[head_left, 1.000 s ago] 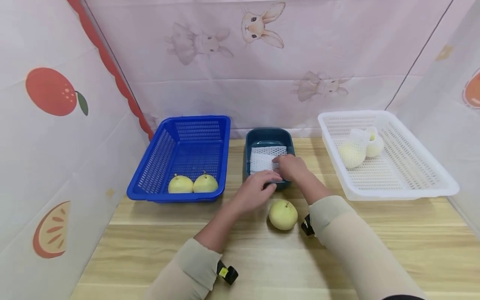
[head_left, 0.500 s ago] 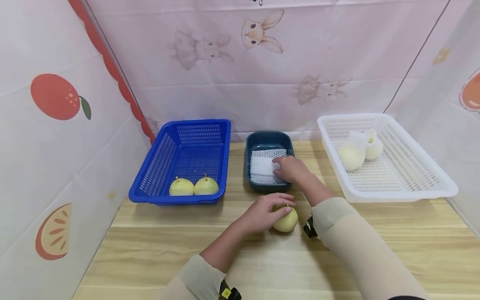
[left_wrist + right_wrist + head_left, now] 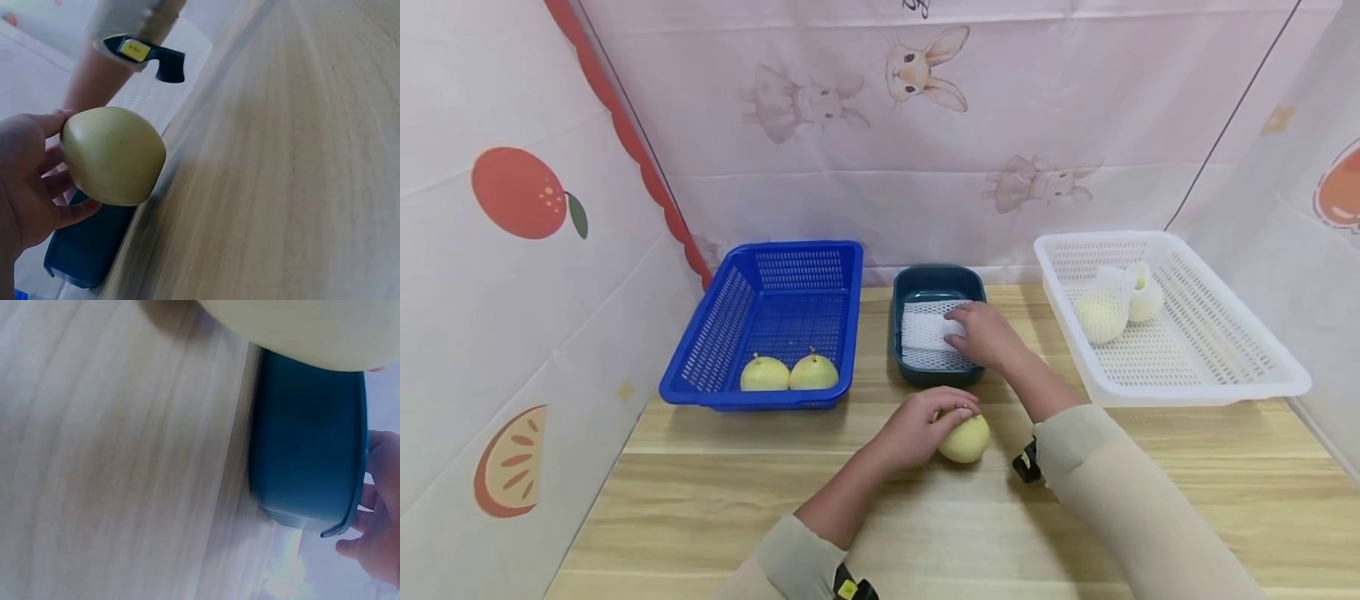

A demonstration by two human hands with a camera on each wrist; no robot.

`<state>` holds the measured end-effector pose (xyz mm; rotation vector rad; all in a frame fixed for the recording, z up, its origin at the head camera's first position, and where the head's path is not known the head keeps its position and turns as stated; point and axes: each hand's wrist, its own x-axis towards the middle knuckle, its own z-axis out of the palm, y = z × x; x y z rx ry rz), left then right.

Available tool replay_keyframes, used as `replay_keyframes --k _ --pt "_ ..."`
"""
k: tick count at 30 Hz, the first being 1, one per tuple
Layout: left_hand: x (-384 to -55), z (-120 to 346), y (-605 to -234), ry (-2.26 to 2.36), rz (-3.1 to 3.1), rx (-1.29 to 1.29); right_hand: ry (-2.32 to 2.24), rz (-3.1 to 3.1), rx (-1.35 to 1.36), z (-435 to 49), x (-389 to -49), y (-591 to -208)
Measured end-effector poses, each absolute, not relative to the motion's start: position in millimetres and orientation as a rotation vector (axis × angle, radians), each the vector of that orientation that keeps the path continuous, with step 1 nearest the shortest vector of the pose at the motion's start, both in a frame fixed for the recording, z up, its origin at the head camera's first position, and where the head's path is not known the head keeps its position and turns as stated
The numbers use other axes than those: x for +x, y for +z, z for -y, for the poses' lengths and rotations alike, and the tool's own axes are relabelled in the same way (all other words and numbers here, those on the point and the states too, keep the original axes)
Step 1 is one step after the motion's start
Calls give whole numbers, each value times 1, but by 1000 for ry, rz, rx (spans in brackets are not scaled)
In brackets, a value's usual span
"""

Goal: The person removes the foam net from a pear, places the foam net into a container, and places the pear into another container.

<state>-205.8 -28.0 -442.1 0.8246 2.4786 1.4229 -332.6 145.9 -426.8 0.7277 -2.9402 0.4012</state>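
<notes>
In the head view my left hand (image 3: 917,429) grips a round yellow-green pear (image 3: 965,440) in front of the teal bin. The left wrist view shows the thumb and fingers curled around one side of this pear (image 3: 115,156). My right hand (image 3: 988,335) reaches over the right rim of the teal bin (image 3: 940,379). Its thumb and index finger are spread apart above white foam net sleeves (image 3: 928,333) lying inside. From the right wrist view, the bin's wall (image 3: 306,444) hides part of the right fingers (image 3: 365,519); whether they touch a sleeve is unclear.
To the left stands a blue basket (image 3: 760,398) with two bare pears (image 3: 812,372) at its near end. A white basket (image 3: 1210,390) on the right holds two pears in foam nets (image 3: 1102,317). Printed cloth walls (image 3: 880,200) enclose the wooden table (image 3: 700,517).
My left hand has moved from the teal bin back to the pear and taken hold of it, shifting it slightly left. My right hand has stayed over the foam net sleeves.
</notes>
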Motion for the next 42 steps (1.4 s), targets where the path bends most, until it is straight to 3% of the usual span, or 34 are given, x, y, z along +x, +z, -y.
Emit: replay_keyframes --k 9,27,35,42 --pt "-207 45 -429 1532 -2562 766 685 2811 800 -138 -303 -415" --pt "-204 68 -402 1681 -2690 720 2052 2491 646 -122 -231 -414" --pt "-199 69 -392 1734 -2683 748 2741 2278 356 -107 -217 -423" --pt "-198 70 -392 1760 -2669 761 3037 2116 245 -98 -211 -429"
